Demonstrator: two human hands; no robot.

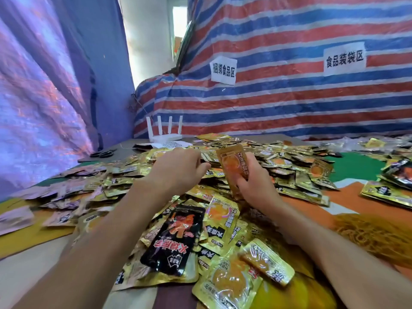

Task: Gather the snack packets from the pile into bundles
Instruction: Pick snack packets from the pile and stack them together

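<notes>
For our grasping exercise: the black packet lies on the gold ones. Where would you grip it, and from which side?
Probably pinch the black packet at its far short edge, from above, with the left hand just beyond it. It lies flat, face up on the pile, so only thin edges offer a pinch; the right hand grips a gold packet.

Bright daylight from the window gap (179, 27) at back, purple cast on the left tarp (44, 97), glare off the foil packets (223, 284), soft shadows, wide-angle bending at the edges, near corners and rubber bands (374, 237) blurred.
</notes>
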